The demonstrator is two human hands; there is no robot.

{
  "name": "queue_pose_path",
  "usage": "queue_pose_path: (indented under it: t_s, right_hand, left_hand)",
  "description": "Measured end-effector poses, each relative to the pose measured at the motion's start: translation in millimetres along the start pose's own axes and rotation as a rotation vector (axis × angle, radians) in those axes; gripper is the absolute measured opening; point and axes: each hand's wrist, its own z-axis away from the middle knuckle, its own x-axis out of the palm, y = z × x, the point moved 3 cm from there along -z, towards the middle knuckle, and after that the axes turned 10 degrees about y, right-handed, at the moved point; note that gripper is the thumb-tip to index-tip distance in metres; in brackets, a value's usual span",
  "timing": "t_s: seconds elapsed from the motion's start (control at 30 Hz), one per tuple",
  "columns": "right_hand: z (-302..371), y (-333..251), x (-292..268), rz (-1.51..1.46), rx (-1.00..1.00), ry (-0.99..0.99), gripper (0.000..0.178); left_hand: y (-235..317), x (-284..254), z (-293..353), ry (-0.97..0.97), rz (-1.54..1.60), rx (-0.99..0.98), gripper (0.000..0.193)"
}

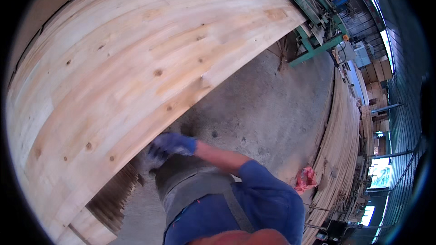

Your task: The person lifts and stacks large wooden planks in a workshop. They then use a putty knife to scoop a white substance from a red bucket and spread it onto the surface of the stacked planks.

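One gloved hand is seen, likely the right, at the near edge of the wood panel; its grip cannot be told. Panel's long axis runs lower-left to upper-right; the other hand is out of view.

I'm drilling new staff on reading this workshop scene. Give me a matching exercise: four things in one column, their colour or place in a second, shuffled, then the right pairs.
Things:
1. gloved hand
2. wooden panel
3. machine frame
4. rag

Descriptions:
A. green, at the far end of the panel
B. pale with dark knots, fills the upper left
C. pinkish red, on the veneer stack at right
D. blue, at the panel's lower edge

Pairs: 1-D, 2-B, 3-A, 4-C
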Motion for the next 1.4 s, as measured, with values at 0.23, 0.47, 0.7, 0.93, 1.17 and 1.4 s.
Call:
queue_pose_path:
  t_s: [0.23,0.47,0.7,0.93,1.17,1.4]
  right_hand:
    - [76,-197,-217,-0.401,-0.804,0.748,0.07]
    - [35,-176,-192,-0.432,-0.769,0.883,0.064]
    - [56,-172,-167,-0.454,-0.768,0.817,0.066]
    - [39,-158,-165,-0.447,-0.619,0.846,0.05]
    - [123,-199,-400,-0.05,-0.552,0.216,0.043]
    - [291,-475,-692,-0.278,-0.681,1.072,0.058]
  left_hand:
    - [20,66,23,-0.396,-0.024,0.007,0.052]
    - [-134,-31,149,-0.463,-0.629,-0.406,0.044]
    - [129,91,93,-0.437,0.204,-0.251,0.028]
    - [306,256,16,-0.785,0.641,0.001,0.056]
    - [329,375,28,-0.73,0.566,0.05,0.076]
    - [447,590,43,-0.731,0.914,-0.354,0.067]
